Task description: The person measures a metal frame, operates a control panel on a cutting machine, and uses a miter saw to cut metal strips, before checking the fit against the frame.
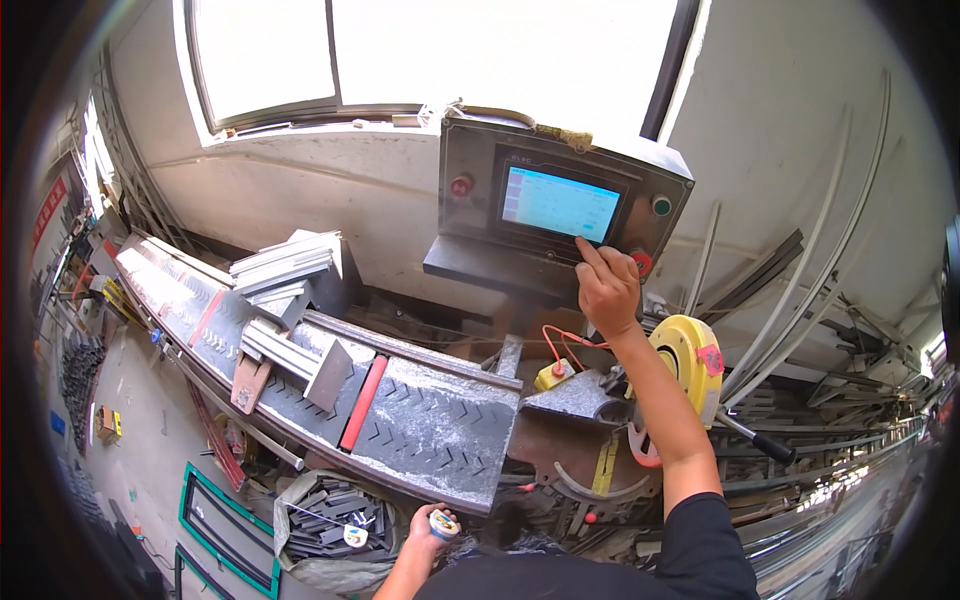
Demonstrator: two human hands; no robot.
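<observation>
With its index finger stretched out and the other fingers partly curled, my right hand [607,285] reaches the lower edge of a lit touchscreen [560,203]. Whether the fingertip presses the glass I cannot tell. The screen sits in a grey metal control box [470,215], with a red button [461,186] on the left, a green one [661,205] on the right and a red one [641,262] near my fingers. Low in front of me, my left hand [422,540] is closed round a small round white-and-blue tape measure [443,523].
A long conveyor [425,430] with a red roller [364,403] carries metal profiles [285,345]. Below it stands a bag of dark offcuts [325,510] with another round white item [355,536] on top. Right of my arm are a yellow round guard [680,360] and a black-gripped lever [770,445].
</observation>
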